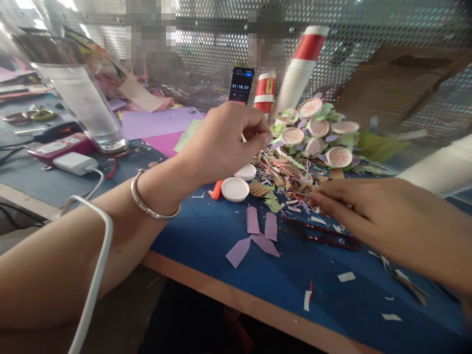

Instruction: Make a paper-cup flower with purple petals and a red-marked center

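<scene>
My left hand [224, 140] hovers above the blue table [206, 236] with its fingers curled into a pinch; what it holds is too small to make out. A silver bangle [151, 206] circles that wrist. My right hand [372, 216] reaches in from the right, fingers pressed together at the edge of a heap of paper scraps [287, 179]. What its fingertips pinch is hidden among the scraps. Two white round lids [236, 189] lie just below my left hand. Purple paper strips [258, 236] lie in front of them.
A cluster of paper flowers made of cup bottoms [317, 132] sits behind the scraps, with stacked red-and-white paper cups [302, 69] and a phone showing a timer [241, 84] at a perforated metal screen. A glass [83, 98], charger [75, 163] and cable lie left. Dark scissors [320, 235] lie under my right hand.
</scene>
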Tool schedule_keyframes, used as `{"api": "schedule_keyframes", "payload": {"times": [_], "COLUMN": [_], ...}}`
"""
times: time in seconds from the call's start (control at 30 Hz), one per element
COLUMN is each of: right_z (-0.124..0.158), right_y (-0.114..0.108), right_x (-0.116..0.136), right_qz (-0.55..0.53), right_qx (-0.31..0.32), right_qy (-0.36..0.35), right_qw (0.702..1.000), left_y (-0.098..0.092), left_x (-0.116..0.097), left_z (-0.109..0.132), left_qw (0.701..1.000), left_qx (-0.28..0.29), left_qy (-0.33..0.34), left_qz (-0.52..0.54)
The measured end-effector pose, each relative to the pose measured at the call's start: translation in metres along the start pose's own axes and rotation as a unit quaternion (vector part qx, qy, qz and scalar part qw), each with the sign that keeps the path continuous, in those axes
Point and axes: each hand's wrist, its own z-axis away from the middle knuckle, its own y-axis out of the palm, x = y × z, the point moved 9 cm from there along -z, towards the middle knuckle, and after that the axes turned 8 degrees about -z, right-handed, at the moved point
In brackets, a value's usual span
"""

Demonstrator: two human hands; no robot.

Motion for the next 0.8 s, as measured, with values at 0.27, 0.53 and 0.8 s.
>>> {"api": "schedule_keyframes", "payload": {"times": [0.27, 0.53, 0.8], "right_z": [-0.006, -0.006, -0.005], "right_y": [-0.008, 0.001, 0.006], "right_x": [-0.005, 0.002, 0.003], "right_qz": [-0.046, -0.324, -0.387], "right_qx": [-0.017, 0.043, 0.064], "right_qy": [0.033, 0.027, 0.025], "right_qw": [0.998, 0.945, 0.919], "left_y": [0.012, 0.027, 0.025], "left_x": [0.018, 0.02, 0.028], "left_z": [-0.008, -0.003, -0.006], "left_qw": [1.0, 0.99, 0.986], "left_qx": [-0.001, 0.038, 0.024], "left_qy": [-0.002, -0.026, -0.05], "left_qz": [0.016, 0.133, 0.155]}}
